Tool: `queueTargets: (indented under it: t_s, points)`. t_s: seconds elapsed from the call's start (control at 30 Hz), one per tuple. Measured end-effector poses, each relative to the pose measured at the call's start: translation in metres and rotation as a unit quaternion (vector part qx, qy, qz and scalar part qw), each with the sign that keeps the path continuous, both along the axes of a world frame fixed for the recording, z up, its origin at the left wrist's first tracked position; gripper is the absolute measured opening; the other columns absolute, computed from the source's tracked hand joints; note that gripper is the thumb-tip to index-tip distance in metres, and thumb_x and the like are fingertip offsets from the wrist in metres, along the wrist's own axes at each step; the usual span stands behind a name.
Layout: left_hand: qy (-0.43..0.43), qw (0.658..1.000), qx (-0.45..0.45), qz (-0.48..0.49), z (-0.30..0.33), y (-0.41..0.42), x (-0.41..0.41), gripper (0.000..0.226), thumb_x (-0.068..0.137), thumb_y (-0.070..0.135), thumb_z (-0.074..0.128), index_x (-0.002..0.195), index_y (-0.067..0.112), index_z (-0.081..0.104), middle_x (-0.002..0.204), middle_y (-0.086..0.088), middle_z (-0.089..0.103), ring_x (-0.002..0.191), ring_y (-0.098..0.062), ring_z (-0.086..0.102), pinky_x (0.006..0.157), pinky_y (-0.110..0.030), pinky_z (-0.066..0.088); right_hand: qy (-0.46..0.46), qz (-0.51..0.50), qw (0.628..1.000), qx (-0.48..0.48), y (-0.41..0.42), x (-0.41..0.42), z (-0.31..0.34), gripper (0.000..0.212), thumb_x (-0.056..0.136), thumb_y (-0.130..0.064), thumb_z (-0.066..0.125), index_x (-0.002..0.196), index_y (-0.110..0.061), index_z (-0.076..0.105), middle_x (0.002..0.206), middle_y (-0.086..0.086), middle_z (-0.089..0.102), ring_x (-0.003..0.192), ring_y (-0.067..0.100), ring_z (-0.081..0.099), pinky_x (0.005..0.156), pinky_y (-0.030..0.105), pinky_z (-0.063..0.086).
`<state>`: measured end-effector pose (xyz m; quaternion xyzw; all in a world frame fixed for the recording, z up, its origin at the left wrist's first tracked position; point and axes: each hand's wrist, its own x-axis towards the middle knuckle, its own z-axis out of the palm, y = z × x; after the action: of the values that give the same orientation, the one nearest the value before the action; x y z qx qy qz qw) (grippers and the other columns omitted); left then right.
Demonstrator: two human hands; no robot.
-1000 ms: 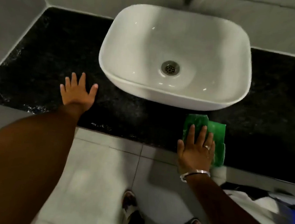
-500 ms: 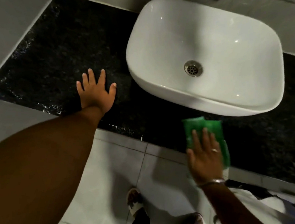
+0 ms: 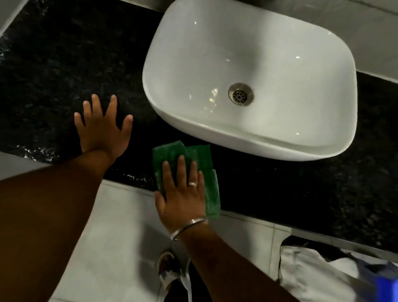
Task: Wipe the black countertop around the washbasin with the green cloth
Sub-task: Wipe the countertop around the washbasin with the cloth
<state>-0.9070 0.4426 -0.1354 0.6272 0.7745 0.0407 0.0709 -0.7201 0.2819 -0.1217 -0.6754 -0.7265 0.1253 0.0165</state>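
Observation:
The green cloth point(image 3: 198, 155) lies flat on the black countertop point(image 3: 63, 66) near its front edge, just in front of the white washbasin point(image 3: 254, 59). My right hand point(image 3: 182, 192) presses palm-down on the cloth with fingers spread; it wears a ring and a metal bangle. My left hand point(image 3: 103, 128) rests flat on the bare countertop left of the basin, fingers apart, holding nothing. The two hands are close together, about a hand's width apart.
Grey tiled walls border the counter at the left and back. Wet speckles glint along the counter's front-left edge point(image 3: 32, 150). Below are the grey floor tiles, my shoe point(image 3: 168, 266), and a white and blue bag point(image 3: 340, 283) at lower right.
My right hand has slid the green cloth leftward along the counter's front, from under the basin's right part to its left corner. The left hand stays flat on the counter.

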Motion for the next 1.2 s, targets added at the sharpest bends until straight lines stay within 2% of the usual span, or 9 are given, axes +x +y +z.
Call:
queueTargets:
  t_s: [0.07, 0.17, 0.3, 0.43, 0.67, 0.87, 1.03, 1.13, 1.2]
  points:
    - [0.0, 1.0, -0.007, 0.0, 0.001, 0.0, 0.001, 0.07, 0.092, 0.064, 0.026, 0.153, 0.031, 0.02, 0.164, -0.018, 0.013, 0.151, -0.037, 0.009, 0.12, -0.059, 0.006, -0.015, 0.04, 0.999, 0.015, -0.011, 0.042, -0.001, 0.069, 0.084, -0.05, 0.044, 0.149, -0.032, 0.026, 0.159, 0.007, 0.024, 0.145, 0.035, 0.024, 0.119, 0.048, 0.015]
    - [0.002, 1.0, -0.013, 0.007, 0.001, 0.001, 0.0, 0.07, 0.091, 0.064, 0.025, 0.153, 0.032, 0.019, 0.164, -0.016, 0.012, 0.151, -0.036, 0.008, 0.12, -0.058, 0.005, -0.083, -0.018, 0.996, 0.028, -0.033, 0.13, -0.002, 0.067, 0.086, -0.051, 0.038, 0.149, -0.033, 0.024, 0.159, 0.006, 0.021, 0.146, 0.029, 0.022, 0.12, 0.041, -0.004]
    - [-0.002, 1.0, -0.026, 0.012, 0.002, 0.001, 0.001, 0.071, 0.09, 0.064, 0.025, 0.153, 0.032, 0.02, 0.164, -0.016, 0.013, 0.151, -0.037, 0.009, 0.12, -0.059, 0.005, -0.06, -0.144, 0.988, -0.023, -0.046, 0.173, -0.005, 0.066, 0.088, -0.051, 0.03, 0.15, -0.029, 0.025, 0.16, 0.009, 0.019, 0.145, 0.034, 0.02, 0.117, 0.052, 0.015]
    - [-0.02, 0.999, -0.016, -0.047, 0.006, 0.008, -0.028, 0.065, 0.096, 0.057, 0.032, 0.153, 0.026, 0.026, 0.163, -0.019, 0.018, 0.15, -0.039, 0.014, 0.119, -0.059, 0.008, -0.023, -0.207, 0.978, -0.009, -0.034, 0.116, -0.008, 0.071, 0.085, -0.048, 0.034, 0.149, -0.017, 0.027, 0.156, 0.022, 0.024, 0.141, 0.046, 0.023, 0.113, 0.057, 0.022]
    - [0.057, 0.989, -0.045, -0.127, 0.027, 0.093, -0.201, 0.063, 0.098, 0.047, 0.045, 0.153, 0.021, 0.03, 0.16, -0.024, 0.024, 0.146, -0.047, 0.02, 0.118, -0.059, 0.019, 0.007, -0.05, 0.999, 0.0, 0.04, -0.095, 0.002, 0.079, 0.08, -0.052, 0.049, 0.146, -0.011, 0.035, 0.151, 0.027, 0.032, 0.136, 0.053, 0.028, 0.11, 0.064, 0.022]
    - [0.031, 0.977, -0.057, -0.202, 0.031, 0.13, -0.268, 0.062, 0.099, 0.039, 0.048, 0.154, 0.016, 0.029, 0.158, -0.028, 0.024, 0.144, -0.051, 0.022, 0.116, -0.059, 0.026, 0.028, 0.064, 0.997, -0.037, 0.101, -0.261, 0.006, 0.076, 0.086, -0.05, 0.043, 0.149, -0.016, 0.02, 0.157, 0.022, 0.02, 0.142, 0.049, 0.015, 0.113, 0.062, 0.018]
    - [-0.013, 0.978, -0.036, -0.207, 0.018, 0.122, -0.284, 0.059, 0.101, 0.044, 0.037, 0.155, 0.026, 0.022, 0.164, -0.016, 0.014, 0.151, -0.037, 0.012, 0.122, -0.052, 0.012, 0.017, 0.228, 0.973, 0.005, 0.085, -0.203, -0.005, 0.064, 0.09, -0.05, 0.037, 0.149, -0.031, 0.025, 0.159, 0.006, 0.025, 0.145, 0.034, 0.023, 0.116, 0.051, 0.022]
    - [-0.026, 0.977, -0.031, -0.211, 0.018, 0.121, -0.285, 0.059, 0.101, 0.047, 0.035, 0.155, 0.029, 0.022, 0.165, -0.014, 0.014, 0.152, -0.034, 0.012, 0.123, -0.051, 0.01, -0.062, 0.198, 0.978, -0.025, 0.115, -0.149, -0.002, 0.061, 0.093, -0.047, 0.028, 0.15, -0.03, 0.014, 0.159, 0.012, 0.022, 0.146, 0.035, 0.017, 0.117, 0.051, 0.019]
    - [-0.037, 0.979, -0.023, -0.199, 0.017, 0.122, -0.286, 0.058, 0.1, 0.047, 0.037, 0.154, 0.03, 0.024, 0.165, -0.013, 0.015, 0.152, -0.033, 0.012, 0.123, -0.05, 0.01, -0.101, 0.097, 0.99, -0.037, 0.156, -0.143, 0.001, 0.06, 0.093, -0.046, 0.022, 0.15, -0.027, 0.012, 0.158, 0.018, 0.022, 0.146, 0.038, 0.014, 0.118, 0.05, 0.014]
